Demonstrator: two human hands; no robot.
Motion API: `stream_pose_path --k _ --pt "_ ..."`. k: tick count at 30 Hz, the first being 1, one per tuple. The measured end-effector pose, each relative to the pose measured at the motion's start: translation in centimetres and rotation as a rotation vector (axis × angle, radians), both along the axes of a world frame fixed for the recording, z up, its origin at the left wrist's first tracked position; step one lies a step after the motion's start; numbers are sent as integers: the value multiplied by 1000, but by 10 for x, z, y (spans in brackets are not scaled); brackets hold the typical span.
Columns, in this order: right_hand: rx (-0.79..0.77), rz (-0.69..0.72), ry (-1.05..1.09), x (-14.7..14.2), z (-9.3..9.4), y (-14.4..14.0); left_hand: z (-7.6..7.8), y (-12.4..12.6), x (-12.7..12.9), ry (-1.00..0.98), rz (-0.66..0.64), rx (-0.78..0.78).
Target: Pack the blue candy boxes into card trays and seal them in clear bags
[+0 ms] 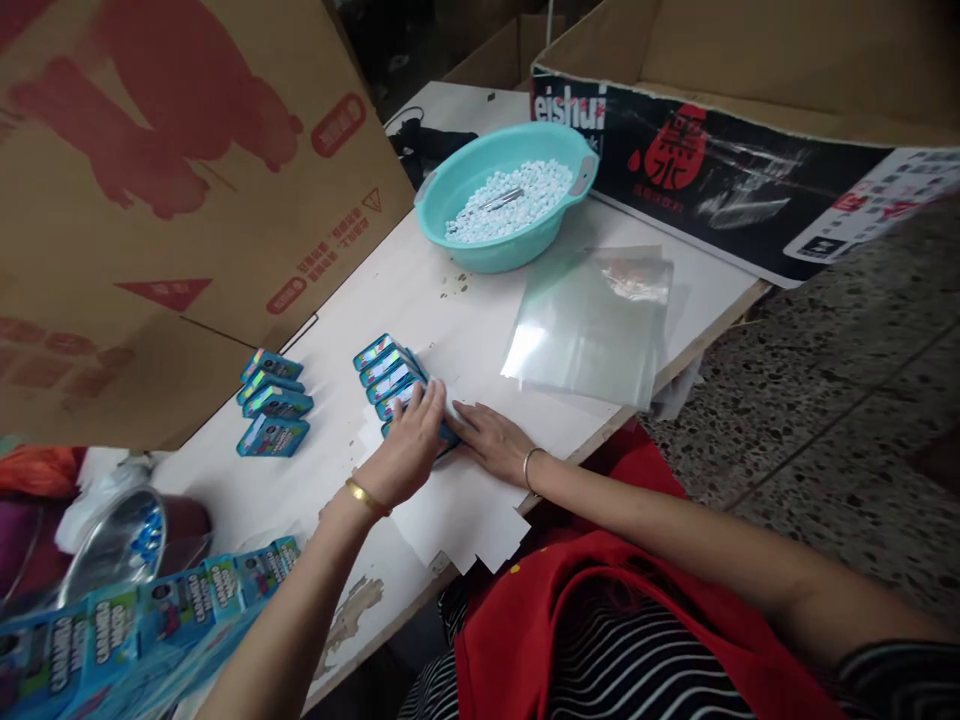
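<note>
A short row of small blue printed boxes [386, 375] stands close together on the white table. My left hand [409, 438], with a gold bangle at the wrist, lies over the near end of that row, its fingers stretched out against the boxes. From the other side my right hand [491, 440], with a thin bangle, reaches to the same end, fingers extended and touching the last boxes. Both hands partly hide the nearest boxes. Under them are white paper pieces [465, 520]. To the left, several more blue boxes [274, 400] stand in a second row.
A turquoise basin [495, 255] holds many small white pieces and a metal tool. Clear plastic sheets [592, 330] lie at the right edge. Large cartons stand at left [247, 240] and back right [720, 200]. Packed blue boxes [150, 620] and a metal pot [97, 560] are at lower left.
</note>
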State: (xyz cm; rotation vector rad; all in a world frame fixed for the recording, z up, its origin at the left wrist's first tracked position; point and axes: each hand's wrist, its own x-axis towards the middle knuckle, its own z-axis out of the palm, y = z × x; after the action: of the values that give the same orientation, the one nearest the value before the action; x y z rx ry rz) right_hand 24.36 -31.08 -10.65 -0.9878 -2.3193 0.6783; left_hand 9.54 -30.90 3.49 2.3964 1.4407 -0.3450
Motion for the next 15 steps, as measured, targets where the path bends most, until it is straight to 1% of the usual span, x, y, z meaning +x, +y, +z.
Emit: stream_pose_path --k 2,4,6,8,9,11,13,14,15 --pt "-9 43 26 1 0 -6 -4 -5 17 67 -27 28" --pt "-9 104 71 1 -2 -12 -14 -10 29 113 -120 96" --pt "-2 105 153 2 -8 -16 -24 -13 29 108 -108 162" --pt "23 75 225 9 -11 -14 -27 -16 22 51 -71 198" --pt "47 57 230 16 -11 -11 -23 -18 19 2 -55 205" --pt "98 3 162 37 -4 3 -10 -25 17 -133 -24 237" --pt "108 -83 19 68 5 26 5 -32 19 -310 57 355" --pt "91 -134 -60 85 8 40 10 -36 22 -414 94 400" --pt "61 -180 -139 103 9 55 12 -39 26 -521 118 406"
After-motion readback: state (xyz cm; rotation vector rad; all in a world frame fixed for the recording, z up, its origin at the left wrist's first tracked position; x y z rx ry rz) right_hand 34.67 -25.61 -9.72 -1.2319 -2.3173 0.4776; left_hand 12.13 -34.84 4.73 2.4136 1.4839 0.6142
